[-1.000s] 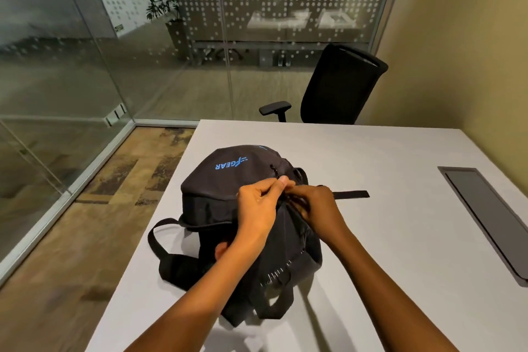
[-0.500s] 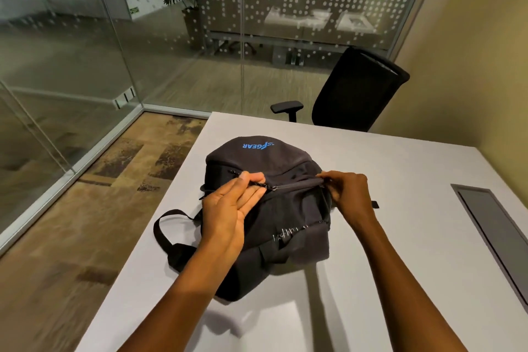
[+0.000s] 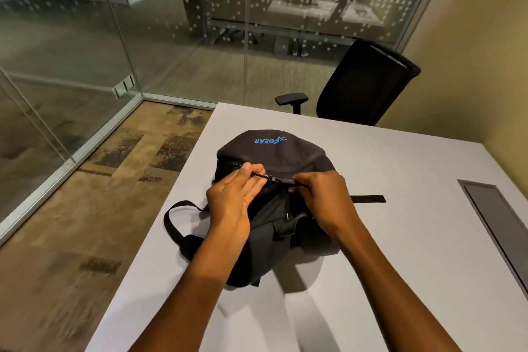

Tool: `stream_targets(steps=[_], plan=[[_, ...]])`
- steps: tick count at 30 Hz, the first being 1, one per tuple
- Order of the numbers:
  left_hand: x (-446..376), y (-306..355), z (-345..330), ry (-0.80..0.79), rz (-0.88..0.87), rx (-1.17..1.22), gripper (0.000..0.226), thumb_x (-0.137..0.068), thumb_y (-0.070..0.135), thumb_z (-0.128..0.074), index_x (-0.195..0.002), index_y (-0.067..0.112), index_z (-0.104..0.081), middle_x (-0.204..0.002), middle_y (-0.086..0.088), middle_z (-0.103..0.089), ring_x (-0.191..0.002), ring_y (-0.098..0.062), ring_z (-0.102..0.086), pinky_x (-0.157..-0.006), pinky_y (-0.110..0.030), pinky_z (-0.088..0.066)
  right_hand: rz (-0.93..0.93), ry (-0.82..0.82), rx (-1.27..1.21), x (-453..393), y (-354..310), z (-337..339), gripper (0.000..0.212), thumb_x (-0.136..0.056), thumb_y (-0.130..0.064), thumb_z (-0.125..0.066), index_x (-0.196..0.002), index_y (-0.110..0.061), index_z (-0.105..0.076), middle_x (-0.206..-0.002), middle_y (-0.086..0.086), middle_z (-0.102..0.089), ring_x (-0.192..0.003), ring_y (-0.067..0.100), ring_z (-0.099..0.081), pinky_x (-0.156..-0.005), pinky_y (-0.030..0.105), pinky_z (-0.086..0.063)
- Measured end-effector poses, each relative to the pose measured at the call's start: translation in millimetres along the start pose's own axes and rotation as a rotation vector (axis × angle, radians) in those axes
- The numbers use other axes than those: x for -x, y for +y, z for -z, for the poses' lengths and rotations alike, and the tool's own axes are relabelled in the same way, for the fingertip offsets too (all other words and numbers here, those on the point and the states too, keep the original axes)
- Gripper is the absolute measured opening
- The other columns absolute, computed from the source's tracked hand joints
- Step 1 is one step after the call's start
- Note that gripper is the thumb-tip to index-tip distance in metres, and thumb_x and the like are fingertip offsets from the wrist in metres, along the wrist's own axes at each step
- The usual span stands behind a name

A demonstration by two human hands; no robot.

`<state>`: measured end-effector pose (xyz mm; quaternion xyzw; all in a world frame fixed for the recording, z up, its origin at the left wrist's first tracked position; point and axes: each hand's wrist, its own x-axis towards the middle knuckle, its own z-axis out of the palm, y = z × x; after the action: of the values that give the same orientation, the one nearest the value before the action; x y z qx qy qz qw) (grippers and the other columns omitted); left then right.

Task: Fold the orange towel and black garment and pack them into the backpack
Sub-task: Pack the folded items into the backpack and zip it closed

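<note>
A black backpack [image 3: 271,151] with a blue logo lies on the white table [image 3: 400,166], its straps trailing to the left and right. My left hand [image 3: 231,203] rests on the pack's top left and pinches a zipper pull cord between thumb and fingers. My right hand [image 3: 323,197] grips the zipper line just to the right, at the slider. Both hands sit close together over the zip. No orange towel or black garment shows anywhere; the pack's inside is hidden.
A black office chair [image 3: 363,86] stands behind the table's far edge. A grey cable hatch [image 3: 497,226] is set into the table at the right. Glass walls and patterned floor [image 3: 114,180] lie to the left of the table's left edge.
My hands, spread apart along the zip half a second ago, have come back together near the middle of the pack. The view has shifted slightly.
</note>
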<state>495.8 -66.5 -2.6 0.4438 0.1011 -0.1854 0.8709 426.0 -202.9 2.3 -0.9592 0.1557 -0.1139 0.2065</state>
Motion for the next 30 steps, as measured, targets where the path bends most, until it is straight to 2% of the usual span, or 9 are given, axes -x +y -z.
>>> stream_targets(steps=[5, 9, 13, 16, 20, 22, 23, 27, 30], plan=[[-47, 23, 49, 0.175, -0.011, 0.065, 0.019, -0.092, 0.009, -0.055, -0.078, -0.001, -0.063, -0.063, -0.004, -0.071, -0.069, -0.015, -0.071, -0.082, -0.028, -0.055, -0.110, 0.129, -0.093, 11, 20, 16, 0.020, -0.090, -0.006, -0.059, -0.101, -0.011, -0.074, -0.095, 0.012, -0.074, -0.089, 0.031, -0.067, -0.087, 0.038, -0.052], [-50, 18, 61, 0.115, -0.034, 0.026, 0.017, -0.092, 0.012, -0.057, -0.082, 0.001, -0.065, -0.070, -0.005, -0.073, -0.077, -0.019, -0.071, -0.075, -0.025, -0.058, -0.197, -0.057, -0.053, -1, 20, 27, 0.025, -0.088, -0.019, -0.065, -0.112, -0.014, -0.070, -0.111, 0.011, -0.070, -0.102, 0.030, -0.064, -0.095, 0.030, -0.045], [-52, 21, 61, 0.088, -0.024, 0.063, 0.015, -0.090, 0.010, -0.058, -0.082, 0.000, -0.066, -0.074, -0.008, -0.073, -0.074, -0.018, -0.072, -0.071, -0.024, -0.059, 0.099, -0.113, -0.008, -10, -35, 13, 0.063, -0.077, -0.048, -0.071, -0.129, -0.014, -0.058, -0.135, 0.004, -0.057, -0.125, 0.021, -0.051, -0.105, 0.031, -0.037], [-54, 16, 62, 0.073, 0.012, 0.065, 0.015, -0.091, 0.009, -0.057, -0.085, -0.002, -0.065, -0.073, -0.009, -0.073, -0.073, -0.017, -0.072, -0.067, -0.022, -0.058, 0.254, -0.186, 0.147, -14, -84, -32, 0.058, -0.086, -0.029, -0.065, -0.136, -0.005, -0.046, -0.143, 0.011, -0.045, -0.132, 0.027, -0.040, -0.107, 0.033, -0.030], [-67, 20, 68, 0.105, -0.042, -0.037, 0.013, -0.091, 0.006, -0.057, -0.092, -0.005, -0.064, -0.082, -0.013, -0.070, -0.079, -0.022, -0.069, -0.071, -0.024, -0.059, 0.169, -0.163, 0.410, -21, -101, -55, 0.021, -0.088, 0.003, -0.047, -0.106, 0.000, -0.058, -0.112, 0.018, -0.060, -0.104, 0.036, -0.058, -0.069, 0.037, -0.038], [-76, 15, 68, 0.102, -0.061, -0.146, 0.014, -0.091, 0.005, -0.058, -0.096, -0.006, -0.064, -0.086, -0.013, -0.068, -0.081, -0.022, -0.067, -0.072, -0.024, -0.058, 0.203, -0.068, 0.416, -20, -96, -53, 0.010, -0.074, 0.005, -0.064, -0.080, -0.003, -0.061, -0.081, 0.016, -0.066, -0.071, 0.036, -0.063, -0.052, 0.032, -0.029], [-82, 10, 68, 0.109, -0.064, -0.193, 0.015, -0.091, 0.005, -0.058, -0.098, -0.006, -0.064, -0.086, -0.013, -0.067, -0.081, -0.022, -0.067, -0.074, -0.025, -0.058, 0.192, -0.058, 0.412, -21, -91, -55, 0.020, -0.063, 0.005, -0.074, -0.066, -0.006, -0.058, -0.065, 0.014, -0.064, -0.056, 0.035, -0.061, -0.047, 0.029, -0.025], [-112, -10, 74, 0.200, -0.121, -0.472, 0.012, -0.087, 0.012, -0.065, -0.086, 0.003, -0.072, -0.079, -0.005, -0.068, -0.080, -0.018, -0.062, -0.082, -0.032, -0.051, 0.135, -0.030, 0.333, -12, -69, -57, 0.047, -0.050, 0.006, -0.076, -0.054, -0.017, -0.035, -0.047, 0.008, -0.054, -0.042, 0.034, -0.053, -0.041, 0.024, -0.018], [-126, -23, 82, 0.237, -0.119, -0.655, 0.024, -0.083, 0.017, -0.069, -0.061, 0.016, -0.060, -0.067, -0.004, -0.056, -0.070, -0.019, -0.047, -0.072, -0.027, -0.042, 0.091, -0.005, 0.296, -3, -51, -56, 0.034, -0.057, 0.004, -0.068, -0.055, -0.015, -0.040, -0.050, 0.007, -0.054, -0.046, 0.035, -0.054, -0.041, 0.027, -0.026]])
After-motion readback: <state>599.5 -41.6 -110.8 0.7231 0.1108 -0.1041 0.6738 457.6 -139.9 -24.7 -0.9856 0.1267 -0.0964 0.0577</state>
